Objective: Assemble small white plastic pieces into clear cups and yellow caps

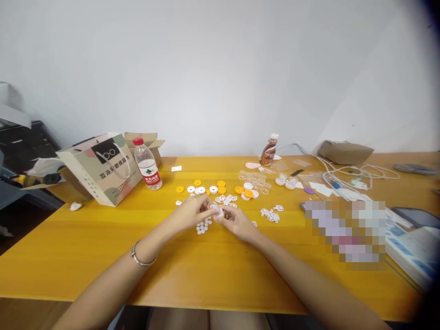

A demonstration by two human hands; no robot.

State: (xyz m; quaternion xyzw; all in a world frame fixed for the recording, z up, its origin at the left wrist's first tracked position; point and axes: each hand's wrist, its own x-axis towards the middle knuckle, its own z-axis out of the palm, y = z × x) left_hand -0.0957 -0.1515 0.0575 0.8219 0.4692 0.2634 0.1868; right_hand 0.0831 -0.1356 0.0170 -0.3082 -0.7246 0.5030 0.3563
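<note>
Between my two hands, above the middle of the table, is a small clear and white plastic piece point(216, 211). My left hand point(194, 211) pinches it from the left, and my right hand point(237, 221) grips its right side. Fingers cover much of it, so its exact kind is hidden. Just below my left hand lie several small white discs point(202, 226). White openwork pieces point(227, 200) lie behind my hands, with more openwork pieces point(271, 214) to the right. Yellow rings point(222, 189) and white rings point(213, 189) are spread beyond them.
A water bottle point(147, 165) and a paper bag point(106, 169) stand at the left. Farther right are clear round rings point(256, 178), a brown drink bottle point(268, 151) and white cables point(330, 167). A pixelated patch covers something at the right.
</note>
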